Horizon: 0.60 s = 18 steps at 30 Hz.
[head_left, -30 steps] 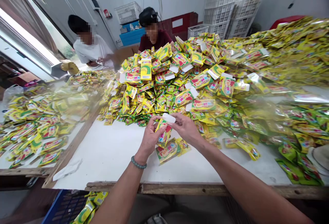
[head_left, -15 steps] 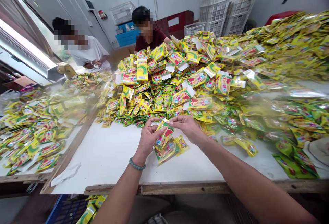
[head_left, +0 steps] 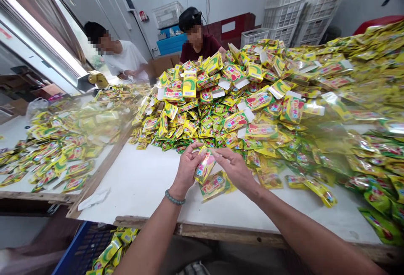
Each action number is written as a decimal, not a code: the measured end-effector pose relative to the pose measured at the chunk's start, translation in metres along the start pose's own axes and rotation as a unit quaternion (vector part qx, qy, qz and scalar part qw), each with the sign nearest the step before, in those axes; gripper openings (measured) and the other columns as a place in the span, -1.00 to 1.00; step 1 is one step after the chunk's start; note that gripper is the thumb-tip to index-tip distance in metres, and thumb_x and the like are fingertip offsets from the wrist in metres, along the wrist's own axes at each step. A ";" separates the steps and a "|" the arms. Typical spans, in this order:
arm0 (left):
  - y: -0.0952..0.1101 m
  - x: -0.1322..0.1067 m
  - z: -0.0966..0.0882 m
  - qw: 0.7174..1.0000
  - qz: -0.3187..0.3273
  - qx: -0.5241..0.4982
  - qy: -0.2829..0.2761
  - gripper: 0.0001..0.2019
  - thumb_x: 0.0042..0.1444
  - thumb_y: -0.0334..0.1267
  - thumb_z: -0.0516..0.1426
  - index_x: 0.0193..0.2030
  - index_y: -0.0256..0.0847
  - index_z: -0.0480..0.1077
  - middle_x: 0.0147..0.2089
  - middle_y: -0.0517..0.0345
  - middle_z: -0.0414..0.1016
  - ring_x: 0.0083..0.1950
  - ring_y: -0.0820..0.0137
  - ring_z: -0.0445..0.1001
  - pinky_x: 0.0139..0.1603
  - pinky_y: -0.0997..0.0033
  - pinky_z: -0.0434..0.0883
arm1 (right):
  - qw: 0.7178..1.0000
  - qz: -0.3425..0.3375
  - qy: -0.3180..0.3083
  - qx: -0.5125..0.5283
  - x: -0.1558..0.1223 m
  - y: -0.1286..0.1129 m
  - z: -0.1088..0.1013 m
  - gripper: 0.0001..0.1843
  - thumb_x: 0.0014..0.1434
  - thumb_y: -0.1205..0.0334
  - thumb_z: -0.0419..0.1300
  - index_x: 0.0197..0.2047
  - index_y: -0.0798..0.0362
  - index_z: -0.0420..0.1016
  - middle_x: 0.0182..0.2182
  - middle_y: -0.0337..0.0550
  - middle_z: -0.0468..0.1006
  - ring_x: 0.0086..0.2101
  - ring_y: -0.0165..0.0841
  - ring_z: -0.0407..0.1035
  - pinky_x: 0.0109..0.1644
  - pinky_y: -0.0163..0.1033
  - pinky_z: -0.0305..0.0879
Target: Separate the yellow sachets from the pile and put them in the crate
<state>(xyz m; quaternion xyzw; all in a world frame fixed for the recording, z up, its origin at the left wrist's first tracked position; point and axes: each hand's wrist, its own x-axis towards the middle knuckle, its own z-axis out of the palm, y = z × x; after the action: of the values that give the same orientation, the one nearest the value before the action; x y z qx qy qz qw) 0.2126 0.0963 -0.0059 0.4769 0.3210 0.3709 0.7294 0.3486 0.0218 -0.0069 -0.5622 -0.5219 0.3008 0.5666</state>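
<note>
My left hand, with a beaded bracelet on its wrist, is closed on a small yellow-and-green candy box, its thumb across the printed front. The box is tilted above the white tabletop. My right hand is closed too, its thumb and fingertips at the upper right end of the same box. Those fingers partly cover that end, so its flap cannot be made out. Just below the held box, another printed candy pack lies on the table.
A big heap of candy boxes and sachets rises ahead. A wooden strip divides off more packs at left. Beneath the table edge stands a blue crate with packs. Two people are across the table; white crates are stacked behind.
The view has swung left, so the scene sits further right. My right fingers have moved from the box's top flap down along its upper right side. The left hand keeps its hold.
</note>
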 end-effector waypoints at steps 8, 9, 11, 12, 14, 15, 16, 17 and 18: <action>0.013 -0.017 -0.006 0.995 0.030 0.094 -0.034 -0.45 -0.09 -0.11 0.34 0.06 -0.19 0.35 -0.64 0.42 0.22 -0.63 0.55 0.24 -0.58 0.57 0.18 | 0.995 -0.026 -0.074 -0.053 -0.002 0.003 -0.003 -0.57 0.24 -0.10 0.09 0.05 -0.10 0.54 -0.03 -0.10 0.59 -0.05 -0.15 0.45 0.05 0.02 0.36; 0.017 -0.022 -0.010 0.991 0.040 0.118 -0.039 -0.45 -0.06 -0.12 0.33 0.08 -0.19 0.36 -0.65 0.42 0.19 -0.63 0.56 0.20 -0.59 0.58 0.14 | 0.993 -0.045 -0.090 -0.065 -0.003 0.004 0.001 -0.56 0.25 -0.11 0.08 0.09 -0.12 0.51 -0.01 -0.11 0.57 -0.02 -0.15 0.43 0.06 0.02 0.35; 0.030 -0.037 -0.021 0.983 0.052 0.173 -0.037 -0.47 -0.04 -0.15 0.32 0.10 -0.20 0.38 -0.66 0.41 0.17 -0.64 0.58 0.13 -0.61 0.57 0.07 | 0.983 -0.092 -0.132 -0.086 -0.005 0.004 0.010 -0.54 0.27 -0.12 0.05 0.13 -0.13 0.47 0.03 -0.12 0.55 0.03 -0.15 0.39 0.10 0.03 0.32; 0.039 -0.047 -0.028 0.977 0.052 0.207 -0.031 -0.49 -0.04 -0.18 0.32 0.09 -0.20 0.40 -0.66 0.41 0.16 -0.65 0.58 0.12 -0.61 0.56 0.06 | 0.975 -0.116 -0.160 -0.098 -0.008 0.003 0.014 -0.54 0.28 -0.12 0.03 0.13 -0.13 0.46 0.05 -0.12 0.53 0.07 -0.16 0.37 0.13 0.04 0.30; 0.062 -0.073 -0.049 0.958 0.038 0.286 -0.005 -0.54 -0.05 -0.24 0.32 0.04 -0.22 0.45 -0.67 0.40 0.19 -0.64 0.57 0.12 -0.60 0.56 0.05 | 0.958 -0.155 -0.206 -0.123 -0.011 -0.001 0.019 -0.54 0.29 -0.12 0.01 0.13 -0.13 0.46 0.09 -0.11 0.50 0.11 -0.16 0.33 0.18 0.06 0.25; 0.075 -0.090 -0.063 0.944 0.023 0.328 0.014 -0.56 -0.07 -0.28 0.32 0.01 -0.23 0.48 -0.67 0.38 0.22 -0.64 0.56 0.13 -0.59 0.55 0.05 | 0.952 -0.168 -0.216 -0.136 -0.012 -0.002 0.018 -0.53 0.29 -0.13 0.01 0.12 -0.13 0.46 0.10 -0.10 0.49 0.12 -0.15 0.32 0.18 0.07 0.23; 0.090 -0.109 -0.079 0.929 0.005 0.368 0.044 -0.57 -0.10 -0.31 0.33 -0.02 -0.25 0.50 -0.66 0.37 0.27 -0.63 0.55 0.15 -0.58 0.56 0.05 | 0.949 -0.178 -0.215 -0.149 -0.012 -0.002 0.016 -0.52 0.27 -0.15 0.02 0.12 -0.13 0.47 0.10 -0.08 0.49 0.11 -0.14 0.32 0.17 0.07 0.24; 0.105 -0.128 -0.096 0.912 -0.027 0.402 0.078 -0.55 -0.14 -0.35 0.35 -0.03 -0.26 0.51 -0.65 0.35 0.33 -0.63 0.54 0.18 -0.58 0.56 0.06 | 0.947 -0.183 -0.206 -0.164 -0.011 0.000 0.012 -0.51 0.25 -0.17 0.05 0.11 -0.12 0.47 0.09 -0.06 0.50 0.09 -0.12 0.34 0.15 0.07 0.25; 0.120 -0.149 -0.114 0.892 -0.065 0.433 0.117 -0.54 -0.19 -0.39 0.36 -0.05 -0.27 0.52 -0.65 0.35 0.35 -0.64 0.53 0.19 -0.57 0.56 0.07 | 0.945 -0.183 -0.200 -0.183 -0.009 0.005 0.007 -0.49 0.23 -0.18 0.07 0.10 -0.10 0.48 0.06 -0.04 0.51 0.06 -0.10 0.35 0.12 0.06 0.26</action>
<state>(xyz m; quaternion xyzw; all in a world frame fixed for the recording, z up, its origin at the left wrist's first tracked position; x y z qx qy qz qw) 0.0135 0.0547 0.0844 0.6765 0.5629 0.1998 0.4307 0.3406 0.0162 -0.0149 -0.4792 -0.7643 0.1977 0.3835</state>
